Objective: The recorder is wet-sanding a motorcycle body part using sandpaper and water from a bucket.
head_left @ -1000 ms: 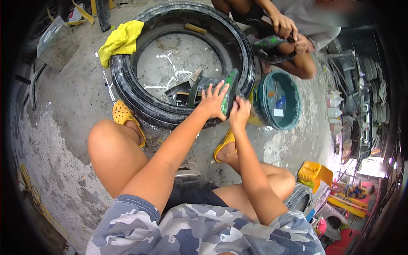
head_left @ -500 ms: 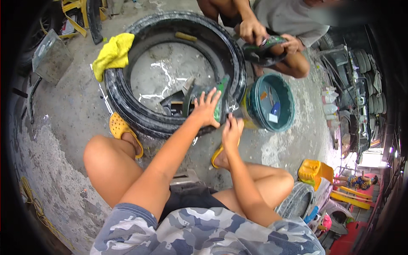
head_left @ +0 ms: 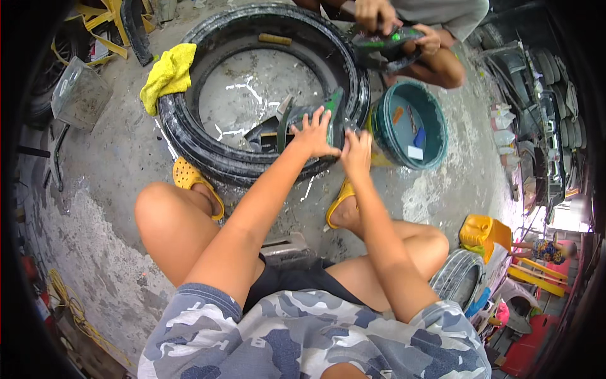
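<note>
A dark curved panel with green patches (head_left: 334, 101) leans on the near right side of a big black tire (head_left: 180, 129) lying flat. My left hand (head_left: 311, 136) rests on the panel with its fingers spread. Beside it, at the panel's right edge, my right hand (head_left: 358, 153) is closed with bunched fingertips. What it pinches, if anything, is too small to make out. Just right of that hand stands a teal bucket (head_left: 380, 121) with water and a few small items inside. A yellow cloth (head_left: 168, 74) hangs over the tire's left side.
Across from me, a co-worker's hands (head_left: 377, 16) hold a similar dark and green piece (head_left: 385, 47). A yellowish block (head_left: 275, 39) lies on the tire's far inner wall. A clear bin (head_left: 81, 95) stands at left; bottles (head_left: 503, 136) and stacked parts line the right.
My view has tilted, so the scene sits higher in the picture. My right hand has slid a little farther along the panel's edge. The left hand stays on the panel.
</note>
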`<state>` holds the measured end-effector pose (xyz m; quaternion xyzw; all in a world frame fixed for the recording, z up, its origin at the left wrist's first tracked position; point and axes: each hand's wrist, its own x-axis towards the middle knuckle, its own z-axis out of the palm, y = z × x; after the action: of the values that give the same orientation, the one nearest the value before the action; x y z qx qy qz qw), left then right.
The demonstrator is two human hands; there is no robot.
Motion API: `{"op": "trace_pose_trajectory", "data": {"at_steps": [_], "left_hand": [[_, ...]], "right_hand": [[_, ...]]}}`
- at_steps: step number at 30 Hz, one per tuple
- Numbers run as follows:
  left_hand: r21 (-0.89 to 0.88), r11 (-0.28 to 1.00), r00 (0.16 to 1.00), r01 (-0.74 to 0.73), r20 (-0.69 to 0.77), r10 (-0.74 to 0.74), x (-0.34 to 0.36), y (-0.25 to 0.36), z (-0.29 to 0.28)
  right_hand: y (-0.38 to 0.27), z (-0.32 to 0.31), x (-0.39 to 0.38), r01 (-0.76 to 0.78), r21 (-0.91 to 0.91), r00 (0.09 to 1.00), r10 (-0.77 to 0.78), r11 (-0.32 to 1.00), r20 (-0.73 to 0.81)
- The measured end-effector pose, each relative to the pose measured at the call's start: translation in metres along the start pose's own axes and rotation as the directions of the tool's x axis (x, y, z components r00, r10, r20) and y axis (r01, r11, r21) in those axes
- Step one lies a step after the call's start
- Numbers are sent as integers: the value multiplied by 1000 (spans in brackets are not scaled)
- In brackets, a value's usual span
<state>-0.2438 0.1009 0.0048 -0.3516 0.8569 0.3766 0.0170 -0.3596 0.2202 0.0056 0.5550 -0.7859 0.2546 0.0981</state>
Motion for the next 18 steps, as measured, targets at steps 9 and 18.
{"op": "trace_pose_trajectory", "data": {"at_steps": [9, 18], "left_hand": [[74, 973, 974, 218, -88, -211, 6, 45, -7], [155, 966, 946, 205, -284, -155, 16, 46, -8]], "right_hand": [[111, -99, 120, -225, 127, 974, 220, 966, 51], [245, 2, 110, -546, 102, 655, 348, 831, 671]]}}
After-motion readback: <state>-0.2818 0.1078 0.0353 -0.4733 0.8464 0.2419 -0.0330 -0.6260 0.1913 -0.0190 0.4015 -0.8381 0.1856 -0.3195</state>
